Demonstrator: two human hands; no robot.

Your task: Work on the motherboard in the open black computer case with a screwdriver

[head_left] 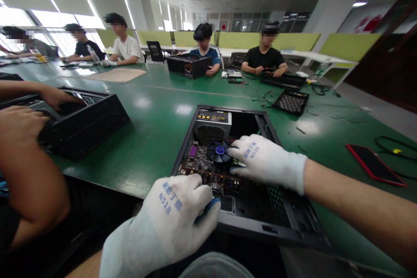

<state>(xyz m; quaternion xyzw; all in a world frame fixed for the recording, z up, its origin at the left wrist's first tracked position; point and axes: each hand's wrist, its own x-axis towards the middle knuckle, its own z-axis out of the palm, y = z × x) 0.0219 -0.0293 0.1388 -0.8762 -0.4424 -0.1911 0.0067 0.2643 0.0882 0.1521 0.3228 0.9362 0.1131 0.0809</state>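
Observation:
An open black computer case (286,226) lies flat on the green table in front of me, showing a motherboard (198,163), a blue-hubbed cooler fan (219,151) and a power supply (213,122). My left hand (177,215), in a white glove, is closed round a blue-handled tool (208,207) at the case's near edge. My right hand (260,158), also gloved, rests with fingers curled on the board just right of the fan; whether it holds anything is hidden.
A co-worker's bare arms (22,139) at the left work on another black case (84,121). A red phone (374,164) and a black cable (395,147) lie at the right. Several people sit along the table's far side with more cases and parts.

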